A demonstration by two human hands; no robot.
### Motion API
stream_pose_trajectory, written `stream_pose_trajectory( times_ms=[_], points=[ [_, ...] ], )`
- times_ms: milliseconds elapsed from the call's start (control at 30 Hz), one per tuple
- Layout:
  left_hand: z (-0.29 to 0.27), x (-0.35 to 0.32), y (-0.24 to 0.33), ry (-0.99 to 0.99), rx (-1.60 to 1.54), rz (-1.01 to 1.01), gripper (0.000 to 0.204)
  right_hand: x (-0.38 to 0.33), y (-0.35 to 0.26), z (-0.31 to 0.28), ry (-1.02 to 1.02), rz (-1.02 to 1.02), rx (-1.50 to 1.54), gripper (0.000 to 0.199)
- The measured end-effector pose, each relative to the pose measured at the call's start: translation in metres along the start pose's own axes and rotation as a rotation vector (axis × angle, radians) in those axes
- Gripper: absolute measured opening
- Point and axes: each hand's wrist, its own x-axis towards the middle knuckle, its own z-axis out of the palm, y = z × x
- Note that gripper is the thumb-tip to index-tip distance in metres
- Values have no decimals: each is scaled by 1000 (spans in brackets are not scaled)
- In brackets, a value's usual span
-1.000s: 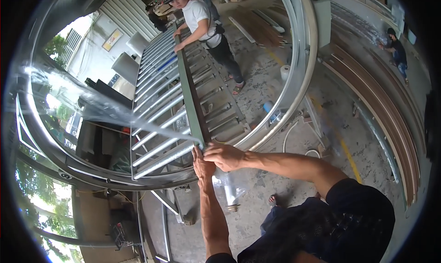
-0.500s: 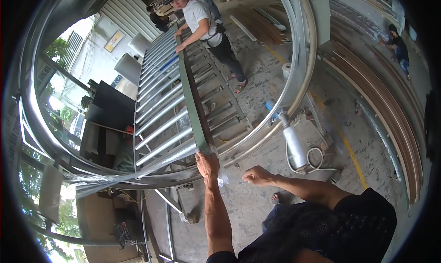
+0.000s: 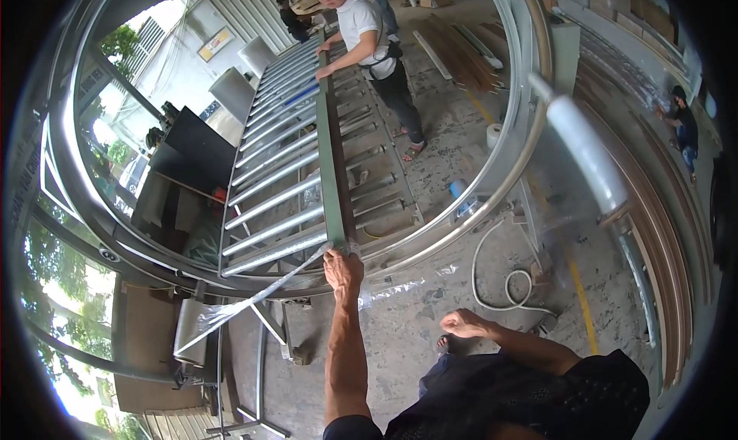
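Note:
My left hand (image 3: 343, 269) is closed round the near end of a long plank (image 3: 332, 186), green on one face and dark brown on the side. The plank lies through a large metal ring (image 3: 526, 128) and along a roller conveyor (image 3: 269, 209). A twisted strip of clear stretch film (image 3: 265, 290) runs from a film roll (image 3: 192, 332) at lower left to the plank's end by my left hand. My right hand (image 3: 465, 323) hangs apart from it, fingers curled, with nothing visible in them. Another white film roll (image 3: 588, 155) is at the ring's right side.
A co-worker in a white shirt (image 3: 361, 28) has both hands on the plank's far part. Long brown planks (image 3: 669, 286) lie at the right, where another person (image 3: 683, 125) crouches. A pale hose (image 3: 478, 263) coils on the floor near a yellow line (image 3: 582, 305).
The film rolls have travelled counterclockwise round the ring, the right one upward and the left one down and inward. My left hand stays on the plank; my right has shifted right and down.

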Motion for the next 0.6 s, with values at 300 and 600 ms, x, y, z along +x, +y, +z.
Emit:
stream_pose_trajectory(
  times_ms=[300, 600],
  points=[
    [-6, -1, -1, 50, -21, 0, 44, -21, 26, -7, 99, -45, 183, 20],
    [-19, -15, 12, 88, -153, 43, 36, 137, -127, -43, 39, 85, 938, 43]
  ],
)
